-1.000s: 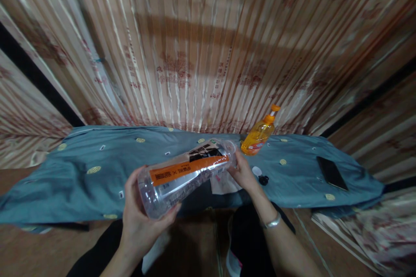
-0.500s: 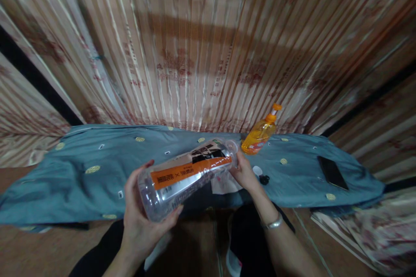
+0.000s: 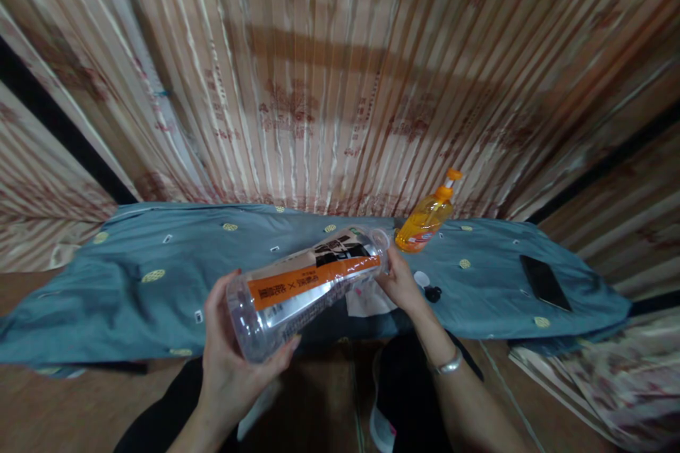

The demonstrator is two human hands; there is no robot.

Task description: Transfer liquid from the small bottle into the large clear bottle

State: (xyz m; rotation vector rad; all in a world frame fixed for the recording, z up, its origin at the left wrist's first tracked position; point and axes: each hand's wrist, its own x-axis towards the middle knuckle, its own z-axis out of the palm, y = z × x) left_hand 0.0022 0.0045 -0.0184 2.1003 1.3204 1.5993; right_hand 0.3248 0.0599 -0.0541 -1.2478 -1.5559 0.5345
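Observation:
A clear plastic bottle [image 3: 308, 287] with an orange, white and black label lies tilted across my view, its wide base at the lower left and its neck at the upper right. My left hand [image 3: 228, 340] is wrapped round the base end. At the neck end, my right hand [image 3: 397, 280] is closed on the bottle, with some fingers hidden behind it. Just beyond the neck stands an orange pump bottle [image 3: 423, 224] holding yellow-orange liquid. A white round cap [image 3: 421, 279] and a small black object [image 3: 433, 294] lie right of my right hand.
The surface under these things is covered with a teal cloth [image 3: 132, 304] with yellow patterns. A white sheet of paper or tissue [image 3: 366, 303] lies below the bottle. A dark flat phone-like object [image 3: 545, 282] rests at the right. A striped curtain [image 3: 329, 85] hangs behind.
Both hands keep their hold on the bottle, whose label has turned very slightly. The rest of the scene has shifted only a little in view.

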